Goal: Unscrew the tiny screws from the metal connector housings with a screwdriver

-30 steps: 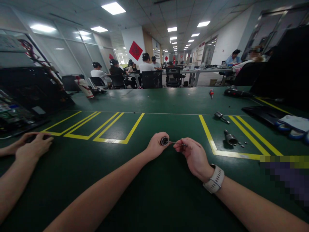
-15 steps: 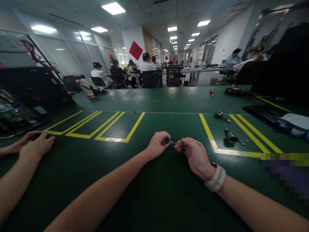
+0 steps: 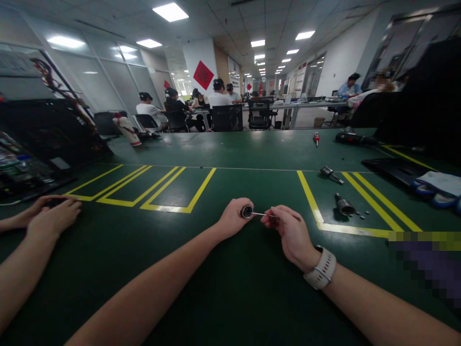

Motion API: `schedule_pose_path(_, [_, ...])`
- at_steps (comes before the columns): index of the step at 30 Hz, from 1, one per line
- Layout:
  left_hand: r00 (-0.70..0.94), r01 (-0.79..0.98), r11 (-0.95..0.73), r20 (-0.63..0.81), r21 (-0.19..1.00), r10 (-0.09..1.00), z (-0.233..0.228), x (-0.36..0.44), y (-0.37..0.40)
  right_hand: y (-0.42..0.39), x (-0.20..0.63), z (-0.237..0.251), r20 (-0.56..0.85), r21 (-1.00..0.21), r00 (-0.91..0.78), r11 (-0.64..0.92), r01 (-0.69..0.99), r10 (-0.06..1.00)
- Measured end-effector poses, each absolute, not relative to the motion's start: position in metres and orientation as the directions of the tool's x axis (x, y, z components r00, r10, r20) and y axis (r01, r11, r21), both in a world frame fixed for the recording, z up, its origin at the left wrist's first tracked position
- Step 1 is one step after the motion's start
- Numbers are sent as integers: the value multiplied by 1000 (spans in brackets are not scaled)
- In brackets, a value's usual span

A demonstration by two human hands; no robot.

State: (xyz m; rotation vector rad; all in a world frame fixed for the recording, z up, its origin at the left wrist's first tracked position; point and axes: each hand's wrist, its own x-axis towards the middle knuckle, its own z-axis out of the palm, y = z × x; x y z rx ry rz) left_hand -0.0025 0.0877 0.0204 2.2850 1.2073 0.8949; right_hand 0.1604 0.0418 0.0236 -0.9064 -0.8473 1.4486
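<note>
My left hand (image 3: 231, 220) is closed around a round metal part (image 3: 247, 211), its dark hollow end facing me. Most of that part is hidden by the fingers. Just to the right, my right hand (image 3: 290, 233), with a pale watch strap at the wrist, pinches a thin metal rod (image 3: 260, 214). The rod's far tip meets the rim of the metal part; whether it goes inside I cannot tell. Its other end disappears between the right fingers. Both hands are held over the green table (image 3: 230, 288).
At the right lie a cone-shaped metal part (image 3: 345, 205) with several small metal pieces (image 3: 362, 216), a smaller metal part with a shaft (image 3: 330, 174), a red screwdriver (image 3: 316, 139) and a black tool (image 3: 355, 138). Another person's hands (image 3: 54, 216) hold a dark object at the left.
Both hands stay almost where they were, still on the same part and rod. The rod shows a little more plainly now, and the view has shifted very slightly.
</note>
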Motion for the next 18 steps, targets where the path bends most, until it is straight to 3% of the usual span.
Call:
schedule_pose_path(5, [425, 580, -533, 329, 617, 843, 18, -3, 90, 45, 162, 22, -84, -898, 15, -69, -434, 996])
schedule_pose_path(18, [609, 607, -627, 221, 488, 762, 23, -8, 77, 49, 162, 19, -92, -927, 99, -49, -372, 991])
